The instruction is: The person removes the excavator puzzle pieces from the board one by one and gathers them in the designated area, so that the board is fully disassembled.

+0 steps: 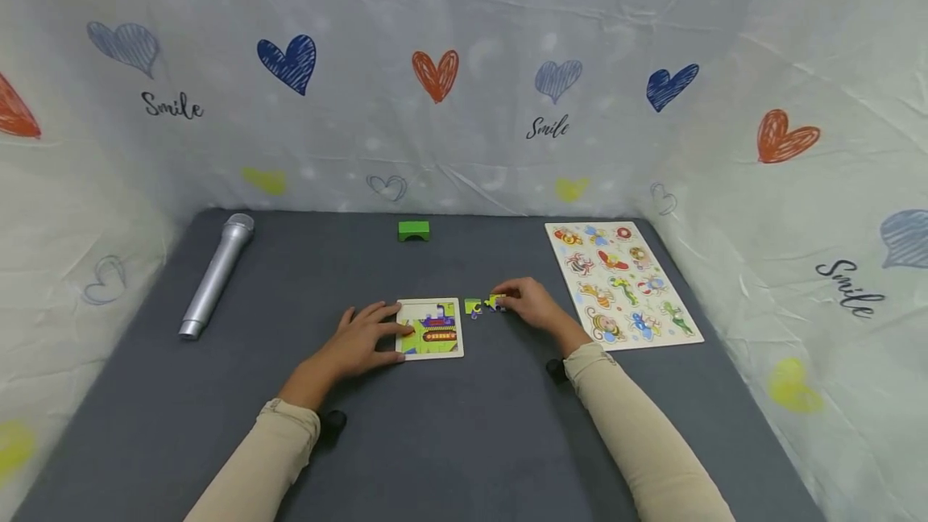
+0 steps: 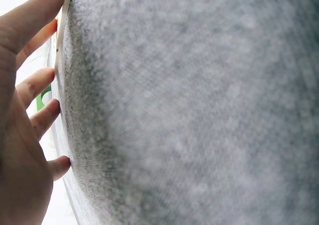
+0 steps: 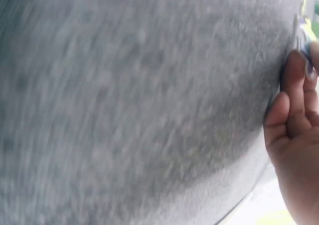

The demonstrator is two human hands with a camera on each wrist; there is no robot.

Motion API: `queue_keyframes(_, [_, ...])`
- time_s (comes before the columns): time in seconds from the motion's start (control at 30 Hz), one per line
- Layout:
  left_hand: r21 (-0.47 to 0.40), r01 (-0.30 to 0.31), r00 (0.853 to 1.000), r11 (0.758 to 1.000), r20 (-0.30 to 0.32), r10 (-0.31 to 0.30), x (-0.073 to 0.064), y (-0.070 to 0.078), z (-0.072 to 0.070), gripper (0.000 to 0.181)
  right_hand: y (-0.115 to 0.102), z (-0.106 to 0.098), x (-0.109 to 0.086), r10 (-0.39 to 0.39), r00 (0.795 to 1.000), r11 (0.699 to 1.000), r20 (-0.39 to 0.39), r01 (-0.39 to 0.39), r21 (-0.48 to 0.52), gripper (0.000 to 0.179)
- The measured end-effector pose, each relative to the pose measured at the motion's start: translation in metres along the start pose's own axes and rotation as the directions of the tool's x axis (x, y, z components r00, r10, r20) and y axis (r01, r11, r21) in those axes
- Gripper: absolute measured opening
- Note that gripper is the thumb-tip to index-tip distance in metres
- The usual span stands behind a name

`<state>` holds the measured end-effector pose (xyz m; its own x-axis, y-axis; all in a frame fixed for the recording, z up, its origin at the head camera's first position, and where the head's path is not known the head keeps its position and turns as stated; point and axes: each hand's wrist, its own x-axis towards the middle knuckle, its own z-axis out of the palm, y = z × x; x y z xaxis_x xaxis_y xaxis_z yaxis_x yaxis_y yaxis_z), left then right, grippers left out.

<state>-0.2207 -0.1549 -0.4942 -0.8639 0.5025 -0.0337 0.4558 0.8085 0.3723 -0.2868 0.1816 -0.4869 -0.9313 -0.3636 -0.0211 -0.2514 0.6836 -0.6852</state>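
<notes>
Just right of centre in the head view, the right hand (image 1: 532, 304) pinches a small puzzle piece (image 1: 497, 302) between curled fingertips, low against the grey mat (image 1: 464, 441); a second loose piece (image 1: 474, 308) lies just left of it. The right wrist view shows the fingers (image 3: 294, 85) bent round the piece at the upper right edge of the frame. The left hand (image 1: 362, 338), left of centre, lies flat with straight, spread fingers, pressing the left edge of the puzzle tray (image 1: 430, 329) and steadying it. The piece looks thin, stiff and very light, probably wood or card, so a fingertip pinch at its edges should suit it; lying flat it may be awkward to lift. Further out, an animal peg board (image 1: 623, 284) sits at the right, a green block (image 1: 413, 230) at upper centre, and a silver microphone (image 1: 216, 274) at the left.
</notes>
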Motion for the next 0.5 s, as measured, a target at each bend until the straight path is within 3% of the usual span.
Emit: queue_keyframes(0.5, [-0.008,0.001,1.0,1.0,0.006,-0.001,-0.002,-0.0007,-0.0003,0.049,0.0016,0.0048,-0.0002,-0.035,0.999,0.999,0.023,0.035,-0.001,0.027])
